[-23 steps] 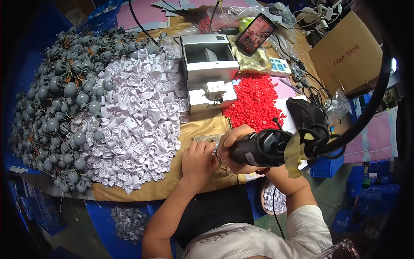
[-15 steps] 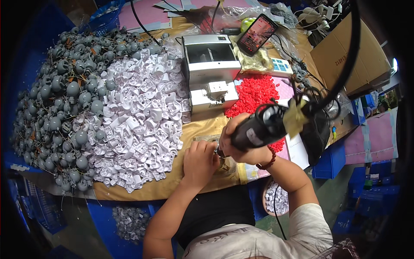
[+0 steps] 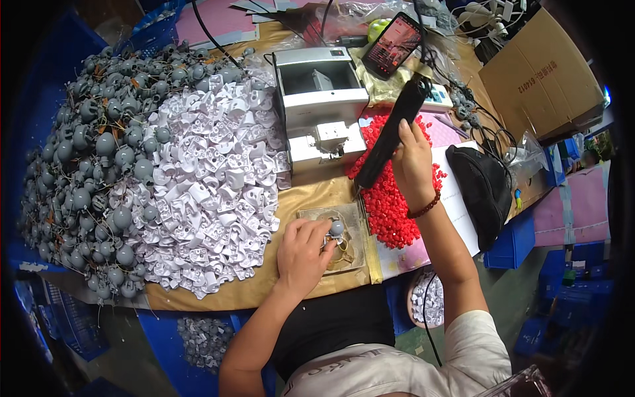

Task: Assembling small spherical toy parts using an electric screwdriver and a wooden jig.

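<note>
Grey ball is held at the fixture, by the tabletop's near edge, its left side pinched by the left hand's thumb and fingers. Probably light, stiff and slippery, it is best gripped low. The driver is touched by the right hand; whether gripped cannot be told.

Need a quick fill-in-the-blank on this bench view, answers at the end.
1. The right hand holds a long tool coloured ____.
2. The left hand touches a small part whose round top is ____.
3. The heap of small pieces partly hidden by the tool is ____.
4. The white pieces lie to the ____ of the silver machine.

Missing: black; grey; red; left.
</note>
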Demonstrator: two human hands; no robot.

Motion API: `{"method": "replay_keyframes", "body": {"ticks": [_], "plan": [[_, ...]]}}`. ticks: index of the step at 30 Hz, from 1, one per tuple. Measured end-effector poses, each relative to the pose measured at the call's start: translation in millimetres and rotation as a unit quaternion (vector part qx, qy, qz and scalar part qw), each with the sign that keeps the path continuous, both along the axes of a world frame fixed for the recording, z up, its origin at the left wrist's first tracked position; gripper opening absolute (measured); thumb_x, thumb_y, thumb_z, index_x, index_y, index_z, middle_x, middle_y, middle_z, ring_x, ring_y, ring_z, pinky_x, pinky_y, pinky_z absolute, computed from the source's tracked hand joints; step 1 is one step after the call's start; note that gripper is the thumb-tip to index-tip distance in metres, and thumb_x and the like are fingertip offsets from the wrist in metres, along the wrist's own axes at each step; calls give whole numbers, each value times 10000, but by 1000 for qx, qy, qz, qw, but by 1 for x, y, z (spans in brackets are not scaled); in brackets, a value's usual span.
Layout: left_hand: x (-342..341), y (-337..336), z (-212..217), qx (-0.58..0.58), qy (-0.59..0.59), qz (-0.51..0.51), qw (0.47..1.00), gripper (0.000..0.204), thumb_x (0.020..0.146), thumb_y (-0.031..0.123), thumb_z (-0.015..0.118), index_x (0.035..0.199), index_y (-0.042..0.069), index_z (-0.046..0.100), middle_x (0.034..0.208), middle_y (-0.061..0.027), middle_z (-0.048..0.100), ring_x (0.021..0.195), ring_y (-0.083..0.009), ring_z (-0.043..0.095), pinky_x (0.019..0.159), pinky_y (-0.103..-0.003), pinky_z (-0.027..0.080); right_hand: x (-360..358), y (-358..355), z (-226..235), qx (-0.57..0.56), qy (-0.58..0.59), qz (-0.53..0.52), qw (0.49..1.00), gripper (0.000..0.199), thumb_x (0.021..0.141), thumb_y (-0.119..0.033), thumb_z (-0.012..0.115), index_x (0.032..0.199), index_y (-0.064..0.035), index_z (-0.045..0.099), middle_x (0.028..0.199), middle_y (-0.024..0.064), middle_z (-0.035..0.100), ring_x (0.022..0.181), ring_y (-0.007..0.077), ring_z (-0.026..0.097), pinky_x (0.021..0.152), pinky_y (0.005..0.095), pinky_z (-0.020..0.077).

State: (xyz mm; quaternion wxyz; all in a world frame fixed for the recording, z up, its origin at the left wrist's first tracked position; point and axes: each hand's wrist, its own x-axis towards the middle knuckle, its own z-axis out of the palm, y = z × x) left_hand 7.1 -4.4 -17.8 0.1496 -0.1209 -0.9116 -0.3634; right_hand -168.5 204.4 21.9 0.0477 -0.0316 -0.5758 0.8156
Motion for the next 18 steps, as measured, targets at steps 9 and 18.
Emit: {"method": "replay_keyframes", "body": {"ticks": [9,18], "plan": [[4,0,-4,-11,0,-8,1000,387,782,89,812,1145,61,683,1110,-59,707,1037,-293,609,901,-387,506,100,-6,-20,443,220,171,852,256,883,-45,738,1130,-17,672,1128,109,637,1056,234,591,936,341,479],[0,-1,5,31,22,-7,999,395,789,43,806,1159,36,668,1081,-127,704,921,-333,685,789,-407,548,102,-32,-20,190,68,183,962,108,947,-86,712,984,16,711,934,37,644,859,126,596,763,270,496]]}}
